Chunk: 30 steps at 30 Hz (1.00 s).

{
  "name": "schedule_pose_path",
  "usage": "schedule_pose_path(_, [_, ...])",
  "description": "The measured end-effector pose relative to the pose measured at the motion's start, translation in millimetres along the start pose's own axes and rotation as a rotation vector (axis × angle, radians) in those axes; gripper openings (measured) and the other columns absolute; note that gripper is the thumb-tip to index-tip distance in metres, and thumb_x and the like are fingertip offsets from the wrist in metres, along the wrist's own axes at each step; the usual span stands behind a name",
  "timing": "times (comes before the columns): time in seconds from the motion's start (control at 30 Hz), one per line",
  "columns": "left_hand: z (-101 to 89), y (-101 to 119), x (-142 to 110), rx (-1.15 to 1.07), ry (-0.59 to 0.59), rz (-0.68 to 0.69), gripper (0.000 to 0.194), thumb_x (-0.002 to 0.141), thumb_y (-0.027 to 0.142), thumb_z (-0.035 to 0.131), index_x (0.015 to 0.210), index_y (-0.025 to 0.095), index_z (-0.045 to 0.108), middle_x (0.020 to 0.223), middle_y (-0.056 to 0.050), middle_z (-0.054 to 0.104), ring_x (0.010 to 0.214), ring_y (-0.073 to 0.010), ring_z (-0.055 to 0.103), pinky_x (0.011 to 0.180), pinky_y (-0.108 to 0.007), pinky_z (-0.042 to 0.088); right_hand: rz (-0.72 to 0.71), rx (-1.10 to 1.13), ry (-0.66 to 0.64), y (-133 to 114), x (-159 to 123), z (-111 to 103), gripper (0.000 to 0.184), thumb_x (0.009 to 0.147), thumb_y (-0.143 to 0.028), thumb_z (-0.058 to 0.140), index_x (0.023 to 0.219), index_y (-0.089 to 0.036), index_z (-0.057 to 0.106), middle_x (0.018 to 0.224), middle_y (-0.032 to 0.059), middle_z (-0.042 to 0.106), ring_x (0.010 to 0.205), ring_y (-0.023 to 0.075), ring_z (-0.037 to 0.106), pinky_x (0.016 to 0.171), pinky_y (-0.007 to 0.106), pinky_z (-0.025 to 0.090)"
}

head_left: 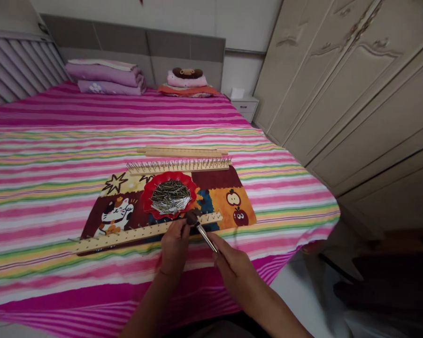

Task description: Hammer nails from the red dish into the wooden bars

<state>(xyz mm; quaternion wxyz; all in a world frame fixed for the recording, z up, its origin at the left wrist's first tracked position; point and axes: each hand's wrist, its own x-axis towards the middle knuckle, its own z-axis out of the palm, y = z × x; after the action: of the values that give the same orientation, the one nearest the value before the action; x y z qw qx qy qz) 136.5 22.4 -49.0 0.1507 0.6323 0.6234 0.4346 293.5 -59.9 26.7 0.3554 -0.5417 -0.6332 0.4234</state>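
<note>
Your right hand (pixel 237 270) is reaching in from the near right, its fingers closing firmly around a hammer (pixel 206 237) with a smooth, shiny metal shaft and a dark, blunt head. Your left hand (pixel 176 244) is resting just beside that head, its fingers curling down at the near wooden strip (pixel 123 237); whether they are gripping a nail is hidden, so I cannot tell. This strip, pale, flat and narrow, is lying at a slant, its left end coming nearer to you than its right. Small holes are dotting its face, and thin metal pins are standing along it, some of them leaning.

Just beyond the strip, a glossy red bowl (pixel 147 195) with a scalloped rim is holding a loose, bristling heap of slim silvery nails (pixel 172 195). Both are sitting over a patterned cloth mat (pixel 225 178), where maroon, orange and blue patches are carrying a white cat, apples and a spiky star outline. At the mat's far edge, a second wooden strip (pixel 179 168) is bristling with dense upright nails, and beyond it plain wooden pieces (pixel 183 151) are lying lengthwise.

Everything is resting on a soft striped bedsheet (pixel 285 197) that is rippling slightly toward you. Farther off, folded lilac bedding (pixel 107 75) is lying at the left, while carved, pale wardrobe doors (pixel 338 80) are rising at the right.
</note>
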Motion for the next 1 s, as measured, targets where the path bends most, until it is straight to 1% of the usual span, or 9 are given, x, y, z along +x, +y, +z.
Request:
schedule_pose_path(0.13, [0.8, 0.3, -0.5, -0.013, 0.022, 0.004, 0.019, 0.08, 0.032, 0.051, 0.079, 0.02, 0.066, 0.076, -0.003, 0.07, 0.07, -0.0153, 0.064, 0.067, -0.026, 0.048, 0.055, 0.072, 0.044, -0.3, -7.3, -2.9, 0.044, 0.093, -0.023, 0.037, 0.136, -0.023, 0.045, 0.062, -0.0037, 0.049, 0.052, 0.0125, 0.043, 0.053, 0.024, 0.04])
schedule_pose_path(0.23, [-6.5, 3.4, -2.0, -0.013, 0.007, 0.025, 0.02, 0.08, 0.033, 0.051, 0.081, 0.02, 0.066, 0.078, -0.003, 0.07, 0.07, -0.0154, 0.064, 0.067, -0.026, 0.049, 0.116, 0.095, 0.092, 7.3, -15.9, -8.8, 0.046, 0.093, -0.027, 0.038, 0.138, -0.022, 0.044, 0.061, -0.0041, 0.046, 0.053, 0.0128, 0.041, 0.051, 0.024, 0.036])
schedule_pose_path(0.37, [-32.2, 9.7, 8.5, 0.073, 0.003, 0.062, 0.021, 0.081, 0.033, 0.05, 0.085, 0.02, 0.066, 0.08, -0.003, 0.07, 0.073, -0.0156, 0.063, 0.069, -0.026, 0.048, 0.186, 0.128, 0.185, 23.6, -25.9, -16.2, 0.046, 0.091, -0.034, 0.041, 0.136, -0.023, 0.047, 0.067, -0.0017, 0.052, 0.058, 0.0143, 0.046, 0.055, 0.024, 0.04])
schedule_pose_path(0.47, [-52.3, 12.8, 37.4, 0.278, -0.002, 0.057, 0.023, 0.081, 0.032, 0.049, 0.086, 0.019, 0.068, 0.086, -0.006, 0.069, 0.08, -0.018, 0.063, 0.075, -0.028, 0.047, 0.212, 0.157, 0.219, 29.3, -29.2, -20.0, 0.048, 0.09, -0.036, 0.042, 0.135, -0.021, 0.049, 0.068, -0.0012, 0.053, 0.059, 0.0149, 0.048, 0.058, 0.025, 0.042])
schedule_pose_path(0.53, [-58.6, 12.4, 62.5, 0.478, -0.092, 0.027, 0.024, 0.08, 0.028, 0.047, 0.084, 0.018, 0.069, 0.086, -0.008, 0.069, 0.083, -0.021, 0.062, 0.077, -0.031, 0.046, 0.229, 0.165, 0.214, 30.2, -30.1, -21.3, 0.049, 0.09, -0.037, 0.043, 0.135, -0.019, 0.049, 0.068, -0.001, 0.054, 0.062, 0.0155, 0.05, 0.06, 0.025, 0.043])
schedule_pose_path(0.6, [-58.0, 10.2, 85.2, 0.647, -0.263, 0.0, 0.026, 0.079, 0.024, 0.046, 0.083, 0.018, 0.071, 0.086, -0.01, 0.07, 0.083, -0.0235, 0.063, 0.076, -0.033, 0.046, 0.237, 0.168, 0.218, 31.5, -31.1, -21.3, 0.05, 0.089, -0.037, 0.043, 0.136, -0.019, 0.049, 0.068, -0.0013, 0.053, 0.062, 0.0156, 0.051, 0.061, 0.025, 0.043])
schedule_pose_path(0.7, [-50.6, 5.3, 106.2, 0.768, -0.47, -0.029, 0.029, 0.074, 0.017, 0.047, 0.087, 0.024, 0.072, 0.093, -0.009, 0.071, 0.088, -0.0255, 0.064, 0.075, -0.034, 0.045, 0.237, 0.188, 0.229, 34.6, -33.4, -19.5, 0.048, 0.089, -0.037, 0.042, 0.135, -0.021, 0.049, 0.065, -0.0028, 0.051, 0.057, 0.0145, 0.047, 0.056, 0.024, 0.04])
schedule_pose_path(0.8, [-45.9, 1.1, 113.4, 0.809, -0.551, -0.015, 0.032, 0.072, 0.016, 0.048, 0.09, 0.025, 0.072, 0.096, -0.009, 0.072, 0.089, -0.0257, 0.064, 0.074, -0.033, 0.044, 0.248, 0.205, 0.215, 33.3, -34.4, -19.2, 0.05, 0.089, -0.037, 0.042, 0.135, -0.02, 0.049, 0.064, -0.0036, 0.047, 0.054, 0.0136, 0.041, 0.052, 0.024, 0.035])
schedule_pose_path(1.0, [-52.3, 0.1, 115.9, 0.872, -0.609, 0.034, 0.027, 0.072, 0.018, 0.048, 0.087, 0.02, 0.071, 0.09, -0.012, 0.071, 0.084, -0.0243, 0.064, 0.072, -0.031, 0.043, 0.293, 0.206, 0.176, 24.8, -31.9, -22.5, 0.057, 0.086, -0.04, 0.043, 0.137, -0.014, 0.046, 0.065, -0.003, 0.044, 0.056, 0.0142, 0.04, 0.054, 0.025, 0.032])
